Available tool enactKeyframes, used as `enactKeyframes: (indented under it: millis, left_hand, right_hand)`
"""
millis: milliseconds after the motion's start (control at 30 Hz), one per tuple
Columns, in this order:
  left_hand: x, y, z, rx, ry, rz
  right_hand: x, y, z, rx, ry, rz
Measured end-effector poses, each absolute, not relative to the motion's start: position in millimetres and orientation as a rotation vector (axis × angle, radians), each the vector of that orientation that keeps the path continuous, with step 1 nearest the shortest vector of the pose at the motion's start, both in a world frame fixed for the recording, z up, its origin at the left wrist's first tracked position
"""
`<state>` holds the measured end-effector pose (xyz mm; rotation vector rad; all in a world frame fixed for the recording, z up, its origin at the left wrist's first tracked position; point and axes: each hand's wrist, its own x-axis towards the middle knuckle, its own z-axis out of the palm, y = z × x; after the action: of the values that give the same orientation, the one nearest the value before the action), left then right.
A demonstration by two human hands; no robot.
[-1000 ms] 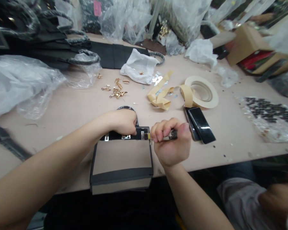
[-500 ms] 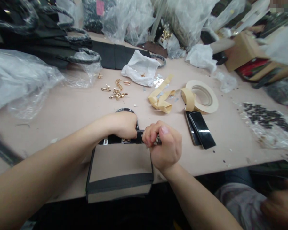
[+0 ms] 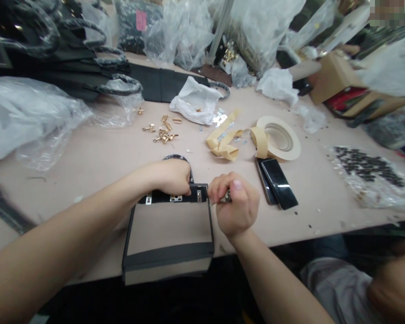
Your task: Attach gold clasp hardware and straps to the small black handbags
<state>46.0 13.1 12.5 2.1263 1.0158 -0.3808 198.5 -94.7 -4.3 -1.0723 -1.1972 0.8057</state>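
Observation:
A beige handbag with black trim (image 3: 170, 229) lies flat at the table's near edge, its black top band facing away from me. My left hand (image 3: 171, 176) is closed over that band, pressing it down beside a small metal fitting (image 3: 176, 198). My right hand (image 3: 236, 204) is a fist around a small dark tool (image 3: 225, 196) whose tip sits at the band's right end. A black handle loop (image 3: 176, 157) shows just beyond my left hand.
Gold metal fittings (image 3: 164, 130) lie scattered mid-table. A masking tape roll (image 3: 279, 137) with loose strips (image 3: 222, 143) and a black phone (image 3: 276, 182) are to the right. Plastic bags, black handbags and a cardboard box (image 3: 330, 76) crowd the far side. Another person's arm (image 3: 391, 288) is at lower right.
My right fist slid left along the band, then back a little right; the tool shows less than a second ago. The left hand stays on the band.

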Motion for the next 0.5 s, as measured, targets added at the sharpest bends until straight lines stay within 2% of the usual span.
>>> enactKeyframes:
  millis: [133,267,333,500]
  left_hand:
    - [34.3,6.8,33.3,2.176,0.926,-0.231]
    - [14.7,-18.9,83.8,2.231,0.837,0.054]
    - [0.5,-39.2,110.7,2.284,0.884,0.236]
    - [-49.5,-81.9,165.1,2.269,0.764,0.635]
  right_hand:
    - [252.6,-77.7,-7.7,-1.556,-1.588,0.438]
    - [269.0,-84.9,-5.3,-1.573,-1.784,0.304]
    - [257.6,-100.1,1.8,-1.457,-1.66,0.499]
    - [209.9,-123.9,17.9,-1.027,-1.347,1.603]
